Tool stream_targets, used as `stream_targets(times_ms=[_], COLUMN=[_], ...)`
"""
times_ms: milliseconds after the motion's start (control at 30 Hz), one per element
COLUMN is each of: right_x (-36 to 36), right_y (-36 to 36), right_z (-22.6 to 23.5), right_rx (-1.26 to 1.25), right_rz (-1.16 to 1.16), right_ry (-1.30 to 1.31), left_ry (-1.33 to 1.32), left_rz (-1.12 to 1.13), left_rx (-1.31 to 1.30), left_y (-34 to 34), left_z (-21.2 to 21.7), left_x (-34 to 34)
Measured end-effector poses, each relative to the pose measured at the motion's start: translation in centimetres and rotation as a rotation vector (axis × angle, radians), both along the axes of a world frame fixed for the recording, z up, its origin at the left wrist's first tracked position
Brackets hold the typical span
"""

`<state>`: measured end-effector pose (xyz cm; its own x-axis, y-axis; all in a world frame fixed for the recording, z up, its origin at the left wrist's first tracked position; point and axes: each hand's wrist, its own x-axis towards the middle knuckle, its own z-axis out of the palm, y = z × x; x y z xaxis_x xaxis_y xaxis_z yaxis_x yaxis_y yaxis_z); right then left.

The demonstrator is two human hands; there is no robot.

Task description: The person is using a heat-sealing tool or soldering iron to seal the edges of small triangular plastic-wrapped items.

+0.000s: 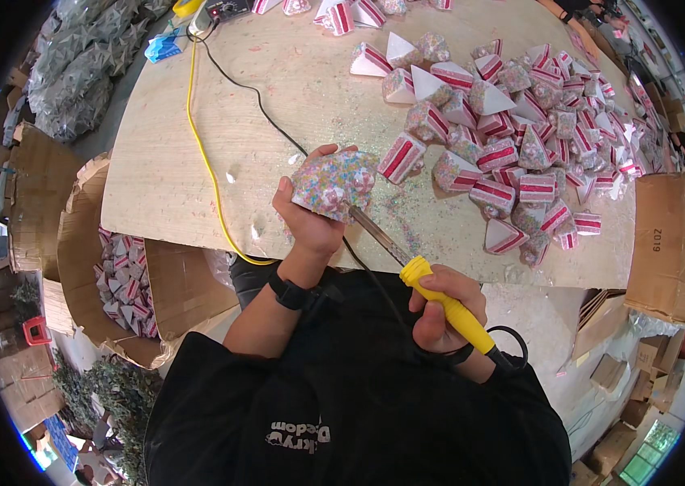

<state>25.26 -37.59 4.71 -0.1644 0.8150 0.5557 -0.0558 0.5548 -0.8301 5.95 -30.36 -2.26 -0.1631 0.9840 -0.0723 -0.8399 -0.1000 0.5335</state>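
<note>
My left hand [310, 215] is closed round an imitation cake slice [330, 182], its side covered in pastel sprinkles turned up toward me. In my right hand [449, 308] I grip a soldering iron [436, 293] by its yellow handle. The iron's metal tip meets or nearly meets the lower right edge of the slice; which of the two I cannot tell. Beyond my hands, to the right, lies a big heap of similar cake slices [512, 130] with white faces, red layers and sprinkles. One slice [401, 157] lies just right of the held one.
A yellow cable [205, 154] and a black cord [255, 101] cross the table [148, 178] on the left. A control box [225, 10] stands at the far edge. Left of me an open carton [189, 275] holds more slices; another carton [670, 243] stands at right.
</note>
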Motion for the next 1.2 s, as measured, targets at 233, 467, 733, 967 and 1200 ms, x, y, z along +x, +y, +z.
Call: stream_targets(times_ms=[233, 467, 733, 967, 1200], right_x=[0.2, 0.1, -0.1, -0.2, -0.2], right_y=[-0.2, -0.1, 0.1, 0.0, 0.0], right_z=[-0.1, -0.4, -0.4, -0.6, -1.0], right_rx=[-0.029, -0.027, -0.04, -0.075, -0.082], right_rz=[-0.006, -0.003, 0.017, 0.033, 0.04], right_ry=[0.0, 0.04, 0.068, 0.092, 0.1], left_ry=[-0.003, 0.198, 0.325, 0.375, 0.361], left_rz=[-0.005, -0.031, -0.014, -0.022, -0.061], left_rx=[0.03, 0.093, 0.151, 0.149, 0.152], left_y=[0.1, 0.4, 0.6, 0.5, 0.5], left_z=[-0.1, 0.1, 1.2, 0.7, 1.2], left_x=[-0.3, -1.4, -2.0, -2.4, -2.6])
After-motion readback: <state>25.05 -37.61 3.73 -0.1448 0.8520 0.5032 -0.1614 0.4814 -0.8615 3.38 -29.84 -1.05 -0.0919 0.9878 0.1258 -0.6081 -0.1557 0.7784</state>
